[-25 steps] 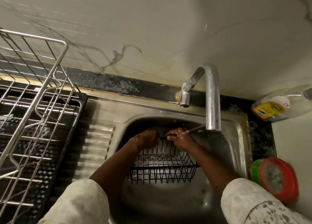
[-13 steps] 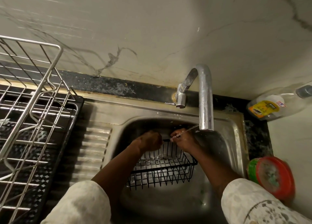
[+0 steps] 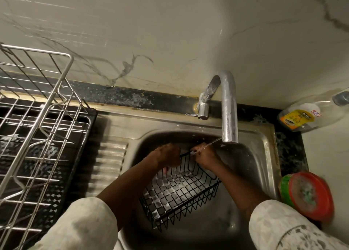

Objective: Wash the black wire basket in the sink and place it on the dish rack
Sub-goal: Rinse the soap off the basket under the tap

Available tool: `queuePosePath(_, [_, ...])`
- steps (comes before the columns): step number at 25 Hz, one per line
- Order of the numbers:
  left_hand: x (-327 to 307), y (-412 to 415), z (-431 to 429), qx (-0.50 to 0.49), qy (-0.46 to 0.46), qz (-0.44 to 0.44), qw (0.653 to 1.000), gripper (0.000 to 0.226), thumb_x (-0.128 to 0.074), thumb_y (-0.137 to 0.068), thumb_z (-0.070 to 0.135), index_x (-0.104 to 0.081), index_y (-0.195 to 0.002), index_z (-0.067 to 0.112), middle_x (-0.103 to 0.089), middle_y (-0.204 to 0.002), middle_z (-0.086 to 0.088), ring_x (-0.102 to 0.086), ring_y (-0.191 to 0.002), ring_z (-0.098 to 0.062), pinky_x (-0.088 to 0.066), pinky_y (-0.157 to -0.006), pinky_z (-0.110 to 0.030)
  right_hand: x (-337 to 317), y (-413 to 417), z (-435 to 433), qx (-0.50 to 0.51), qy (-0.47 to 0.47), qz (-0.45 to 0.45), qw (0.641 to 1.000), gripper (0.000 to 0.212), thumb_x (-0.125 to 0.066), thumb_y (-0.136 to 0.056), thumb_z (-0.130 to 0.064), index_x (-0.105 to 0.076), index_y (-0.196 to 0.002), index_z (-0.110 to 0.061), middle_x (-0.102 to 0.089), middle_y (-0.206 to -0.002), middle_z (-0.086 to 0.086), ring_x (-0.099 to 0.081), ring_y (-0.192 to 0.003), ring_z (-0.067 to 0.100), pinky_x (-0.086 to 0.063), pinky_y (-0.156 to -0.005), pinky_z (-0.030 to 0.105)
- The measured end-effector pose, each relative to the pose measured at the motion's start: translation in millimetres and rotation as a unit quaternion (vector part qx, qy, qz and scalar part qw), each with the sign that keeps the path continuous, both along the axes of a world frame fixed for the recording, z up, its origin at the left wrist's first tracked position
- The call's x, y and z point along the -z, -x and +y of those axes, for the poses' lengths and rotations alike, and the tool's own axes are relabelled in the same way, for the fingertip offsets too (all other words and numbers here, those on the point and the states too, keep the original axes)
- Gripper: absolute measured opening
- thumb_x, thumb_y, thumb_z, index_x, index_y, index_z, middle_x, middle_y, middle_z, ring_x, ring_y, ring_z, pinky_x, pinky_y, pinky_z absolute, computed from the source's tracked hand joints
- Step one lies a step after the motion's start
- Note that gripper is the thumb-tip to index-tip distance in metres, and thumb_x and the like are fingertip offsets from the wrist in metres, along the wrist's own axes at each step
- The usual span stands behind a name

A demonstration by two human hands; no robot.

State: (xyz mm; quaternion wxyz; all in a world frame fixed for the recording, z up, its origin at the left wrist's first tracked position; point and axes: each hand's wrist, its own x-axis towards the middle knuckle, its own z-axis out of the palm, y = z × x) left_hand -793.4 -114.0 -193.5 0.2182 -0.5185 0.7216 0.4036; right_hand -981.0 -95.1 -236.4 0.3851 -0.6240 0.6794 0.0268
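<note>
The black wire basket (image 3: 179, 197) is held tilted inside the steel sink (image 3: 264, 155), its open side facing me and soapy film on its mesh. My left hand (image 3: 167, 156) grips the far rim of the basket at its left. My right hand (image 3: 204, 155) grips the same far rim at its right, and a thin stream from the chrome tap (image 3: 229, 110) lands on that hand. The steel wire dish rack (image 3: 37, 132) stands on a black tray at the left.
A ribbed steel drainboard (image 3: 107, 166) lies between the sink and the rack. At the right on the counter stand a clear bottle with a yellow label (image 3: 306, 115) and a round red and green tub (image 3: 309, 195). A marble wall rises behind.
The basket's near end has swung left and tipped more steeply in the sink. Both hands keep their grip on its far rim under the stream.
</note>
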Motion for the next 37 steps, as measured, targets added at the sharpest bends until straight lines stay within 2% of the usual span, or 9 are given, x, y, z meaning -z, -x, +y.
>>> queuePosePath(3, [-4, 1, 3, -0.004, -0.003, 0.019, 1.000, 0.016, -0.052, -0.103, 0.019, -0.067, -0.102, 0.013, -0.069, -0.100, -0.009, -0.068, -0.089, -0.021, -0.060, -0.085, -0.035, -7, -5, -3, -0.027, -0.002, 0.009, 1.000, 0.020, -0.056, -0.099, -0.015, -0.070, -0.113, -0.011, -0.065, -0.109, 0.007, -0.060, -0.103, 0.022, -0.048, -0.090, 0.033])
queuePosePath(9, [-5, 6, 12, -0.068, -0.007, 0.056, 0.996, 0.030, -0.047, -0.107, 0.018, -0.066, -0.121, -0.001, -0.068, -0.120, -0.023, -0.067, -0.110, -0.040, -0.055, -0.092, -0.047, 8, -7, -4, 0.043, -0.032, -0.073, 0.996, 0.023, -0.067, -0.092, -0.014, -0.074, -0.108, -0.029, -0.070, -0.107, -0.006, -0.064, -0.101, 0.012, -0.054, -0.086, 0.029])
queuePosePath(16, [13, 16, 15, -0.050, -0.037, 0.036, 0.997, 0.019, -0.050, -0.103, 0.024, -0.065, -0.109, 0.015, -0.070, -0.118, -0.012, -0.068, -0.105, -0.027, -0.054, -0.088, -0.034, 20, 5, 7, 0.017, -0.042, -0.062, 0.997, 0.024, -0.080, -0.081, -0.016, -0.077, -0.103, -0.025, -0.075, -0.099, -0.008, -0.069, -0.095, 0.009, -0.060, -0.086, 0.036])
queuePosePath(19, [10, 13, 15, -0.082, -0.058, 0.038, 0.994, 0.026, -0.051, -0.104, 0.022, -0.065, -0.119, 0.007, -0.068, -0.123, -0.016, -0.068, -0.110, -0.031, -0.056, -0.093, -0.039, 17, 8, 4, 0.028, -0.058, -0.060, 0.996, 0.042, -0.078, -0.078, -0.006, -0.073, -0.115, -0.025, -0.073, -0.111, -0.007, -0.067, -0.106, 0.012, -0.057, -0.092, 0.031])
queuePosePath(22, [4, 10, 15, -0.144, -0.052, 0.059, 0.986, 0.034, -0.052, -0.106, 0.020, -0.062, -0.130, -0.001, -0.064, -0.131, -0.023, -0.063, -0.120, -0.040, -0.053, -0.098, -0.045, 13, 4, 2, 0.031, -0.049, -0.080, 0.995, 0.030, -0.068, -0.090, -0.008, -0.075, -0.115, -0.022, -0.073, -0.109, -0.003, -0.067, -0.100, 0.014, -0.056, -0.087, 0.027])
queuePosePath(24, [1, 4, 17, -0.165, -0.066, 0.065, 0.982, 0.038, -0.052, -0.107, 0.026, -0.062, -0.131, -0.001, -0.066, -0.130, -0.024, -0.067, -0.112, -0.041, -0.056, -0.084, -0.042, 12, -4, 4, 0.014, -0.032, -0.090, 0.995, 0.028, -0.067, -0.091, -0.011, -0.077, -0.112, -0.027, -0.074, -0.105, -0.004, -0.068, -0.096, 0.011, -0.058, -0.084, 0.028])
queuePosePath(28, [4, -4, 19, -0.177, -0.092, 0.059, 0.978, 0.035, -0.053, -0.105, 0.031, -0.065, -0.119, 0.002, -0.073, -0.110, -0.023, -0.070, -0.064, -0.026, -0.062, -0.063, -0.039, 9, -16, 2, -0.014, -0.029, -0.120, 0.992, 0.024, -0.067, -0.092, -0.012, -0.079, -0.104, -0.029, -0.076, -0.099, -0.009, -0.069, -0.089, 0.005, -0.059, -0.079, 0.026])
queuePosePath(34, [2, 16, 19, -0.126, -0.051, 0.059, 0.989, 0.025, -0.050, -0.103, 0.011, -0.065, -0.120, 0.000, -0.075, -0.108, -0.017, -0.076, -0.092, -0.031, -0.059, -0.065, -0.029, 3, 0, 2, 0.042, -0.020, -0.127, 0.991, 0.019, -0.071, -0.090, -0.017, -0.076, -0.091, -0.035, -0.073, -0.094, -0.013, -0.066, -0.090, 0.002, -0.057, -0.086, 0.028])
queuePosePath(37, [4, 18, 23, -0.114, -0.061, 0.046, 0.991, 0.016, -0.049, -0.102, 0.004, -0.065, -0.100, 0.003, -0.074, -0.084, -0.013, -0.076, -0.066, -0.015, -0.052, -0.046, -0.020, -4, 12, 4, 0.011, -0.012, -0.123, 0.992, 0.014, -0.075, -0.088, -0.020, -0.077, -0.097, -0.031, -0.073, -0.103, -0.013, -0.064, -0.099, 0.000, -0.052, -0.092, 0.026])
